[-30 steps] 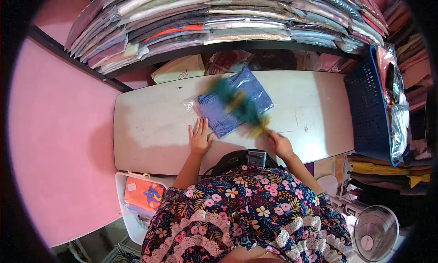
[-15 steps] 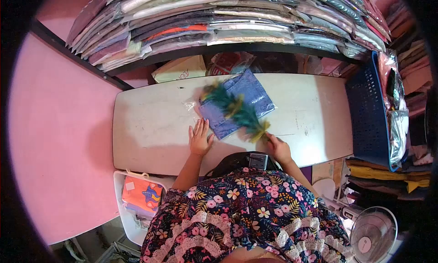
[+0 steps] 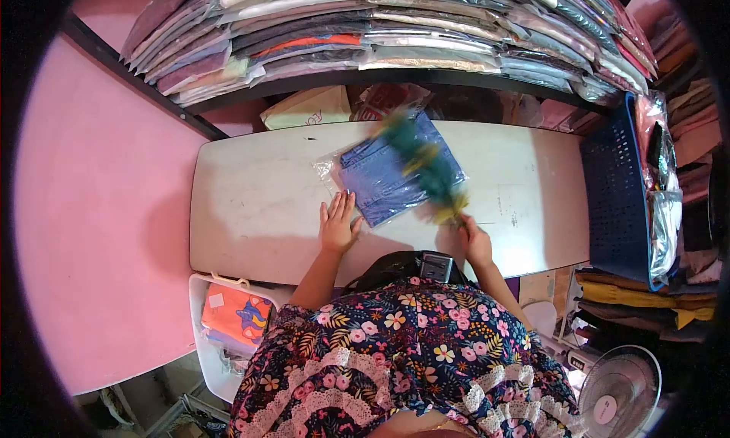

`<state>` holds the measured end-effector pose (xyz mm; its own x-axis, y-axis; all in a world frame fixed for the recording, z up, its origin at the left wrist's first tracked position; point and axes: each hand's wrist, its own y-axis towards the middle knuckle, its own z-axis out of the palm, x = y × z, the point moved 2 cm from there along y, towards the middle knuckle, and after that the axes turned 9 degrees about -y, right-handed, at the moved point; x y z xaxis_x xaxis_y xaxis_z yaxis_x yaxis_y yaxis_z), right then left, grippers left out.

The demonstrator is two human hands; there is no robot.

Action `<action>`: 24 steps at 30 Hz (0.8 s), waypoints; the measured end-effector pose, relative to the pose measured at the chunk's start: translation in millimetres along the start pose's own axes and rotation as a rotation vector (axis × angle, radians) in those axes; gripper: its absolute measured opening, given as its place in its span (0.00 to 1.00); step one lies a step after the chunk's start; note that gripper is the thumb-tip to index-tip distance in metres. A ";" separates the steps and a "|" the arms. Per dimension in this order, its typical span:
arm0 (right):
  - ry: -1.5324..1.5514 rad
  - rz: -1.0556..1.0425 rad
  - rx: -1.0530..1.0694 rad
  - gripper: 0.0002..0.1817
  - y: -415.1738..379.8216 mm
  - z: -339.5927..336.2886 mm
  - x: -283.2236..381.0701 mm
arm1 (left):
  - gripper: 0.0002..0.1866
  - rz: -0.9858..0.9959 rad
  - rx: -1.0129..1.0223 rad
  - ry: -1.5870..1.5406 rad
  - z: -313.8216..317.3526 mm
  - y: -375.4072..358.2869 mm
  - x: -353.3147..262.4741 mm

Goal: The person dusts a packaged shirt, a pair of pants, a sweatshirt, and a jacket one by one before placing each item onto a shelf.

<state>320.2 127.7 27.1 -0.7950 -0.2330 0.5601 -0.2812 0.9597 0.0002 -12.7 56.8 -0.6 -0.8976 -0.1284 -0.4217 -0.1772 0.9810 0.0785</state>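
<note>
Left hand (image 3: pixel 337 225), fingers spread flat, rests on the white worktop (image 3: pixel 258 210) touching the near corner of a bagged, folded denim garment (image 3: pixel 395 172); right hand (image 3: pixel 476 240), fingers closed on the handle of a blurred green-and-yellow feather duster (image 3: pixel 426 168) lying across the garment

Long white worktable (image 3: pixel 258 210) is sitting below a dark shelf of stacked plastic-bagged folded garments (image 3: pixel 380 35). Tan paper bag (image 3: pixel 308 107) is lying under the shelf, behind the table. Tall blue plastic basket (image 3: pixel 612 187) is standing at the table's right end, with folded mustard clothes (image 3: pixel 635 293) below it. White bin with orange fabric (image 3: pixel 228 320) is sitting lower left. White fan (image 3: pixel 620 396) is standing lower right.
</note>
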 end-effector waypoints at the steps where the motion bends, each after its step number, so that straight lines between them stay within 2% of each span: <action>1: 0.031 0.030 -0.059 0.18 5.9 4.6 -2.8 | 0.35 -0.002 0.000 0.003 -0.8 -0.6 -1.5; 3: 0.064 0.058 -0.124 0.18 12.3 4.9 2.6 | 0.34 -0.002 -0.009 -0.023 -1.8 1.3 -3.1; 5: 0.026 -0.004 0.119 0.19 11.1 3.0 19.3 | 0.34 0.014 -0.020 -0.049 1.0 2.0 0.2; 6: 0.062 -0.230 0.118 0.20 7.5 3.5 27.6 | 0.34 0.025 -0.029 -0.076 5.1 1.5 3.9; 8: 0.001 -0.365 0.212 0.20 3.6 7.2 37.4 | 0.33 0.068 -0.112 0.005 11.2 -2.1 13.3; 10: -0.050 -0.331 0.236 0.21 11.0 -0.7 53.4 | 0.33 0.103 -0.191 0.084 10.6 -4.8 14.5; 12: -0.100 -0.294 0.262 0.21 18.2 1.6 60.5 | 0.32 0.021 -0.284 -0.085 5.0 -9.6 15.0; 15: -0.040 -0.349 0.311 0.21 27.1 16.6 57.5 | 0.30 0.068 -0.401 -0.167 8.8 -10.5 17.3; 17: -0.015 -0.550 0.466 0.21 30.7 23.1 49.9 | 0.30 0.127 -0.482 -0.165 7.7 -9.3 14.8; 18: -0.016 -0.553 0.466 0.21 33.6 23.7 45.1 | 0.31 0.135 -0.474 -0.127 10.0 -11.2 16.6; 20: -0.045 -0.625 0.659 0.19 34.1 26.3 35.0 | 0.31 0.160 -0.483 -0.086 15.5 -11.3 19.6; 21: -0.046 -0.627 0.657 0.19 32.9 23.4 31.9 | 0.31 0.161 -0.485 -0.085 15.7 -11.1 19.8; 23: 0.503 -0.526 0.617 0.19 30.7 14.9 27.1 | 0.32 0.216 -0.452 -0.031 17.7 -11.2 18.4; 24: 0.503 -0.527 0.619 0.19 29.3 7.2 27.6 | 0.34 0.174 -0.363 -0.036 16.3 -12.3 15.1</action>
<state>286.2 148.2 36.6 -0.2019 -0.3782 0.9035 -0.8860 0.4637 -0.0039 -17.5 45.1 -22.7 -0.9131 0.0463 -0.4051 -0.1611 0.8718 0.4627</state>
